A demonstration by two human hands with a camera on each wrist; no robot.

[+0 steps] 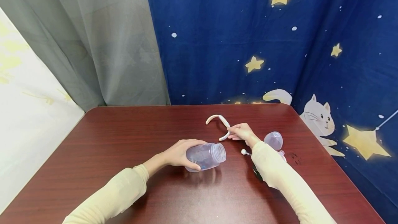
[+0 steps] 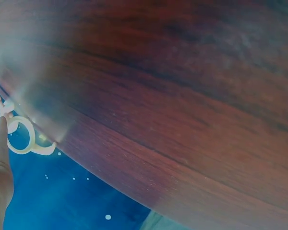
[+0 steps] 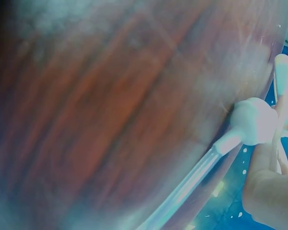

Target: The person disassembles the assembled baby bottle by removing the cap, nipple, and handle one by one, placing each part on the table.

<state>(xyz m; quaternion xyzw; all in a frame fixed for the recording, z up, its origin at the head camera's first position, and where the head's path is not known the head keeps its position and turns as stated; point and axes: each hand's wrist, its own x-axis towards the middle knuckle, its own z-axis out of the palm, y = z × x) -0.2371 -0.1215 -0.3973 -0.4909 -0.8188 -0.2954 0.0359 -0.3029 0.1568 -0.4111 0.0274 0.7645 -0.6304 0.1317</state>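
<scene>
My left hand grips a clear, wide-necked baby bottle round its body. The bottle is tilted onto its side, its uncapped threaded mouth facing right. Between the thumb and fingers of my right hand is a white curved bottle handle, held beyond the bottle's mouth and apart from it. In the left wrist view the handle shows a ring with curved arms. A clear straw with a white ball end shows near my right hand in the right wrist view.
A clear domed cap stands to the right of my right wrist. Beside it a pinkish clear part is partly covered by my sleeve. Something dark shows under that forearm. Curtains hang behind the reddish-brown table.
</scene>
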